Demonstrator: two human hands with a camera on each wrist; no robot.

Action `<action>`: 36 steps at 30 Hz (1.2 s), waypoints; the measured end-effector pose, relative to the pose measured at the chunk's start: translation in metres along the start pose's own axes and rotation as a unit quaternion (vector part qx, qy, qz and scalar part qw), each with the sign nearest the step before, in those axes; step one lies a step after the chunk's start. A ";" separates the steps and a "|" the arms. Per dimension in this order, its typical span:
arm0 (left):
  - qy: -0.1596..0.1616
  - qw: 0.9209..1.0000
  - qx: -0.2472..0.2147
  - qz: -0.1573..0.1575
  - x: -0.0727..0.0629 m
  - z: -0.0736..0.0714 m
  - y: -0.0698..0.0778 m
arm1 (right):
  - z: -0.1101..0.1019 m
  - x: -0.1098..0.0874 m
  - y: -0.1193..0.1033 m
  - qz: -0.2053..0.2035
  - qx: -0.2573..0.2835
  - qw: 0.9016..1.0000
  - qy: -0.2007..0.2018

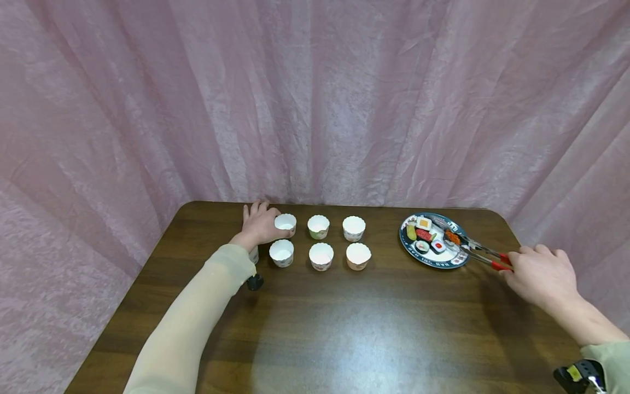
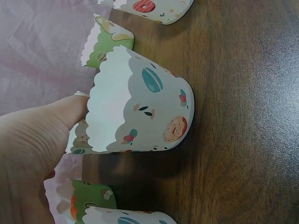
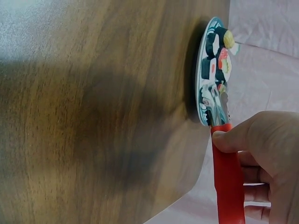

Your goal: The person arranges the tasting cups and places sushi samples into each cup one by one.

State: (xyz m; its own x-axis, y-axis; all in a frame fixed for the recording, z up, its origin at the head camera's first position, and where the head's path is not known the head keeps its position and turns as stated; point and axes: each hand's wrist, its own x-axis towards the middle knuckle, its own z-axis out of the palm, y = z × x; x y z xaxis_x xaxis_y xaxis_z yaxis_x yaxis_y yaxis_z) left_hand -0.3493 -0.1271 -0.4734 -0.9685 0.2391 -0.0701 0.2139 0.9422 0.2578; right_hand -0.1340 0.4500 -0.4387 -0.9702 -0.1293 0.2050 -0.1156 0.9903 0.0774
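Observation:
My left hand (image 1: 261, 225) is at the back left of the table, thumb and fingers about a white paper baking cup (image 1: 285, 221). In the left wrist view the thumb reaches behind a nearer paper cup (image 2: 140, 102) with macaron and donut prints. My right hand (image 1: 541, 273) grips metal tongs (image 1: 484, 256) by their red handles, seen also in the right wrist view. The tongs' tips reach over a round plate (image 1: 445, 265) and lie either side of an orange-topped sushi piece (image 1: 451, 237). Whether they squeeze it is too small to tell.
More paper cups stand in two rows, among them a green one (image 1: 318, 226) and a peach one (image 1: 358, 256); another (image 1: 254, 254) is partly hidden by the left wrist. Several sushi pieces (image 1: 423, 235) share the plate. A pink curtain (image 1: 315, 109) hangs behind the brown table (image 1: 394, 328).

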 end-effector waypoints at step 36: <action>-0.001 1.000 -0.013 -0.003 0.002 0.003 0.001 | -0.014 -0.008 0.010 0.013 -0.022 0.999 0.042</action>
State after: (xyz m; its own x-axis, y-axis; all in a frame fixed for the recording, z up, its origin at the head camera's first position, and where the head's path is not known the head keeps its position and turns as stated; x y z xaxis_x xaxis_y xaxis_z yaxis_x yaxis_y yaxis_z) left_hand -0.3509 -0.1246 -0.4757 -0.9694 0.2342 -0.0740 0.2049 0.9373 0.2819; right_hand -0.1243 0.4603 -0.4264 -0.9513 -0.1098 0.2882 -0.0797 0.9903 0.1142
